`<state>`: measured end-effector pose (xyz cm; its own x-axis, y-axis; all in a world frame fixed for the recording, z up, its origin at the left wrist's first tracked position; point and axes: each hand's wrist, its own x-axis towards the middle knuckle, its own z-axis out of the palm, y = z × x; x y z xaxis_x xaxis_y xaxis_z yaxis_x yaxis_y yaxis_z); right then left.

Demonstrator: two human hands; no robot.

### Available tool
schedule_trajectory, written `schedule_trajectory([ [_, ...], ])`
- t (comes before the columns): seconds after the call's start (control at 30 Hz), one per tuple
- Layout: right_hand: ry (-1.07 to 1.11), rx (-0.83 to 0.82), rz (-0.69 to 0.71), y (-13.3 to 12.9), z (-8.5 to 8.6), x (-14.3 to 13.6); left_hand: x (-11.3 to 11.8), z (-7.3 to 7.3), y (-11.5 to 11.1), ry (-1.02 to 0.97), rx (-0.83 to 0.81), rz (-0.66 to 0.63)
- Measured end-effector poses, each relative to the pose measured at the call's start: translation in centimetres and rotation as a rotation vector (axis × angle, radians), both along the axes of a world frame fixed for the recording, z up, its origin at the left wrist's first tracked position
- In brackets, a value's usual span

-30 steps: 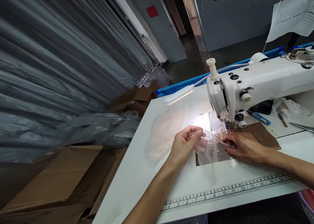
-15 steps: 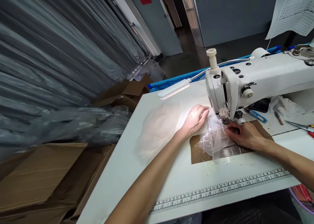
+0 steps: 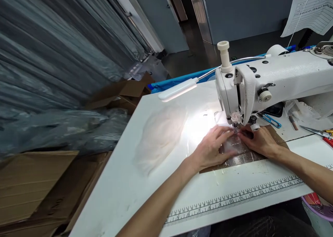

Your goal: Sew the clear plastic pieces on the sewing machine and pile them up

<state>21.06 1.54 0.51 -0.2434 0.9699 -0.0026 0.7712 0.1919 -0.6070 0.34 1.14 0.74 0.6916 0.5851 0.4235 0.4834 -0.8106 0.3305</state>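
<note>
A white sewing machine point(image 3: 234, 91) stands at the right, a gathered pale cloth piece point(image 3: 236, 117) by its needle area. Thin sheer white fabric point(image 3: 220, 118) lies under and behind the presser foot. My left hand point(image 3: 214, 145) rests at the left of the needle, fingers stretched over the fabric, thumb apart from them. Close on the needle's right, my right hand point(image 3: 260, 141) has thumb and forefinger pinched together at the fabric's edge. The fingers hide much of the fabric. Beneath both hands is a brown sheet point(image 3: 249, 157) with a shiny plate area.
A lamp point(image 3: 178, 89) lights the white table point(image 3: 125, 185). Sheer pale fabric point(image 3: 161, 136) lies at the left. Blue thread snips point(image 3: 272, 121) and scissors point(image 3: 314, 130) lie right of the machine. A printed ruler point(image 3: 234, 200) runs along the front edge. Cardboard boxes point(image 3: 33, 185) stand at the left.
My left hand has come nearer to me and rightward, its fingers now close to the needle. The fabric in front of the needle has drawn back and is mostly covered. My right hand stays near the needle.
</note>
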Motion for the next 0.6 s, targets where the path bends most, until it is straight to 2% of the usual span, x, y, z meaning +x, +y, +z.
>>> schedule_trajectory([
  [0.07,-0.011,0.031,-0.017,0.0,-0.3,-0.1,-0.2,0.1,-0.2,0.121,-0.051,0.076],
  [0.17,-0.018,0.113,-0.010,0.0,-0.6,-0.1,-0.7,0.3,-0.2,0.212,-0.054,0.114],
  [0.23,-0.010,0.140,-0.013,-0.1,-0.7,-0.1,-1.1,0.3,0.0,0.161,0.030,0.129],
  [0.37,0.016,0.081,-0.013,-0.4,0.0,-0.1,-1.4,0.3,0.6,-0.104,0.234,0.176],
  [0.47,0.003,0.033,0.009,-0.6,0.6,0.0,-1.2,0.3,0.5,-0.119,0.235,0.083],
  [0.53,-0.007,0.035,0.049,-0.7,0.8,0.0,-0.8,0.5,0.2,0.015,0.137,-0.019],
  [0.6,-0.006,0.030,0.072,-0.7,1.0,0.0,-0.6,0.8,-0.3,0.153,0.037,-0.063],
])
